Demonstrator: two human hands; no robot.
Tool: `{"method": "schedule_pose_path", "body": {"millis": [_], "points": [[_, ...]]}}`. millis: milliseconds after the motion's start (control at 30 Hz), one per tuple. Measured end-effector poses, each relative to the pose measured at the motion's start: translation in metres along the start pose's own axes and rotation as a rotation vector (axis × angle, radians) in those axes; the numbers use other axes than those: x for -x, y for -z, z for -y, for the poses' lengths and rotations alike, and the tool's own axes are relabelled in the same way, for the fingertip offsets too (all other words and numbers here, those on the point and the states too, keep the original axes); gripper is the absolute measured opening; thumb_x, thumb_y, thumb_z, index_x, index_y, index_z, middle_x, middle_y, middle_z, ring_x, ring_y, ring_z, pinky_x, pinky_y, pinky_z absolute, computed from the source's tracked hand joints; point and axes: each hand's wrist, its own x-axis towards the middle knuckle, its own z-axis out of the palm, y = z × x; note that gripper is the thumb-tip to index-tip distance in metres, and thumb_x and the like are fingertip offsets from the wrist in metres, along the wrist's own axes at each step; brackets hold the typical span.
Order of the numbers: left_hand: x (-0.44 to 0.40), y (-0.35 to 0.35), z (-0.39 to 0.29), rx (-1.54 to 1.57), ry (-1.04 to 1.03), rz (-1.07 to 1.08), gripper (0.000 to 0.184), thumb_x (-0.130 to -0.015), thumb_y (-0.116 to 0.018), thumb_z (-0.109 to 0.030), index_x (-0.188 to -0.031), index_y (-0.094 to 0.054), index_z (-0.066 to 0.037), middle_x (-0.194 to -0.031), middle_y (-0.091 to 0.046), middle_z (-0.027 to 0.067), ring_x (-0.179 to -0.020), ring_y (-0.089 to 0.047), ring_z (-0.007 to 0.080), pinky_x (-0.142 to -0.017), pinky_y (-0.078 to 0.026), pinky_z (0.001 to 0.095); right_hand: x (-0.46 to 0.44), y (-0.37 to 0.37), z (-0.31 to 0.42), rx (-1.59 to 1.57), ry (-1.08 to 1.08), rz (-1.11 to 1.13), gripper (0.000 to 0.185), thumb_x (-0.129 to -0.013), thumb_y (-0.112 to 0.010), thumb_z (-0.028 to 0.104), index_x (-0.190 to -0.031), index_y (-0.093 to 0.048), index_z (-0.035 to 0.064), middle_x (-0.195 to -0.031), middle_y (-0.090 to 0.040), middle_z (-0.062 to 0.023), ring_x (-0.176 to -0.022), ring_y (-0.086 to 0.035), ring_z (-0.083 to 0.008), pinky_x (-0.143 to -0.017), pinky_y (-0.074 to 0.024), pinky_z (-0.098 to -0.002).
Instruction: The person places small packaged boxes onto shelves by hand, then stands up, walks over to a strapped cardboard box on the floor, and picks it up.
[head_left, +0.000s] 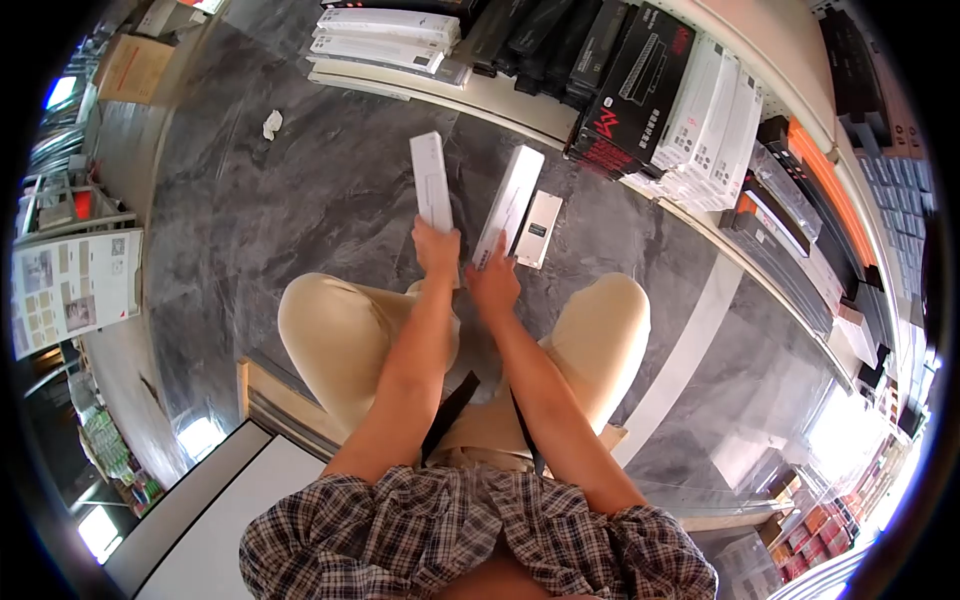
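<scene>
My left hand (437, 248) is closed around the near end of a slim white box (430, 178), which points away from me. Beside it, my right hand (494, 282) grips the lower end of a second long white box (513, 193), tilted to the right, with fingers lying along its printed side. Just right of that box, a flat pale box (539, 230) with a small dark label lies on the grey floor. The two held boxes are apart at their far ends.
A low shelf ahead holds stacked white boxes (385, 42), dark boxes and a large black box with red print (640, 85). More boxes line the shelf at right. A crumpled white scrap (272, 125) lies on the marbled floor (230, 200). A brown carton (135, 68) stands at far left.
</scene>
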Motion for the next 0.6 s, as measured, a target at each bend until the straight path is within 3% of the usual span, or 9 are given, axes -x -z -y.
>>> {"method": "schedule_pose_path", "body": {"millis": [33, 200, 300, 367, 500, 600], "points": [[0.000, 0.009, -0.010, 0.006, 0.000, -0.054, 0.076, -0.067, -0.070, -0.022, -0.129, -0.033, -0.001, -0.118, -0.047, 0.0205, -0.108, -0.049, 0.0381, -0.090, -0.042, 0.0456, 0.001, 0.012, 0.006, -0.046, -0.029, 0.069, 0.087, -0.067, -0.064, 0.035, -0.141, -0.020, 0.0190, -0.099, -0.053, -0.0220, -0.079, -0.060, -0.0396, -0.067, -0.0491, -0.0477], [0.012, 0.060, -0.064, 0.060, -0.011, -0.088, 0.072, -0.067, -0.068, -0.021, -0.127, -0.034, 0.000, -0.116, -0.048, 0.0218, -0.106, -0.050, 0.0394, -0.089, -0.043, 0.0453, 0.017, 0.061, 0.033, 0.018, 0.113, 0.082, 0.085, -0.068, -0.064, 0.034, -0.141, -0.021, 0.0225, -0.101, -0.053, -0.0209, -0.080, -0.061, -0.0378, -0.065, -0.0499, -0.0450], [0.027, 0.094, -0.093, -0.008, -0.167, -0.028, 0.073, -0.067, -0.067, -0.022, -0.127, -0.034, 0.000, -0.114, -0.050, 0.0222, -0.106, -0.050, 0.0393, -0.089, -0.043, 0.0449, 0.032, 0.120, 0.045, -0.045, 0.248, 0.025, 0.081, -0.070, -0.063, 0.036, -0.140, -0.025, 0.0243, -0.099, -0.055, -0.0156, -0.081, -0.061, -0.0336, -0.065, -0.0502, -0.0429], [0.052, 0.130, -0.126, -0.066, -0.366, 0.163, 0.074, -0.066, -0.067, -0.023, -0.128, -0.033, 0.000, -0.115, -0.051, 0.0235, -0.106, -0.051, 0.0389, -0.088, -0.044, 0.0437, 0.047, 0.172, 0.047, -0.073, 0.304, -0.039, 0.080, -0.069, -0.064, 0.035, -0.140, -0.026, 0.0242, -0.097, -0.056, -0.0151, -0.080, -0.061, -0.0326, -0.065, -0.0504, -0.0422], [0.112, 0.194, -0.191, 0.061, -0.703, 0.152, 0.074, -0.067, -0.068, -0.024, -0.128, -0.033, 0.000, -0.114, -0.052, 0.0247, -0.104, -0.052, 0.0384, -0.086, -0.044, 0.0418, 0.080, 0.291, 0.036, -0.116, 0.385, -0.134, 0.075, -0.069, -0.065, 0.031, -0.137, -0.034, 0.0238, -0.094, -0.058, -0.0143, -0.074, -0.062, -0.0294, -0.067, -0.0511, -0.0393], [0.151, 0.228, -0.239, 0.164, -0.915, 0.323, 0.067, -0.074, -0.066, -0.018, -0.131, -0.033, -0.005, -0.104, -0.058, 0.0243, -0.099, -0.058, 0.0354, -0.083, -0.044, 0.0361, 0.098, 0.371, 0.032, 0.024, 0.464, -0.214, 0.072, -0.069, -0.064, 0.031, -0.134, -0.037, 0.0169, -0.084, -0.060, -0.0147, -0.069, -0.062, -0.0294, -0.065, -0.0504, -0.0391]]}}
